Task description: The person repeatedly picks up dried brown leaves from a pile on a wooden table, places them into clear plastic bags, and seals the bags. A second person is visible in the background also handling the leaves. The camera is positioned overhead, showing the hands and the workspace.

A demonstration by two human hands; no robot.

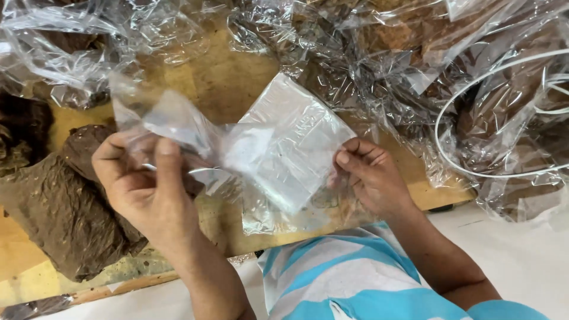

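Left hand point(148, 189) and right hand point(370, 175) each pinch the clear plastic sheet point(284, 148), spread but crumpled; brown leaves point(59, 213) lie unwrapped beside.

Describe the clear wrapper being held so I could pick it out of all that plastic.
On the wooden table, look between the left hand and the right hand. The clear wrapper stretches between them, a flat rectangular sheet, unlike the crumpled cellophane heaps behind.
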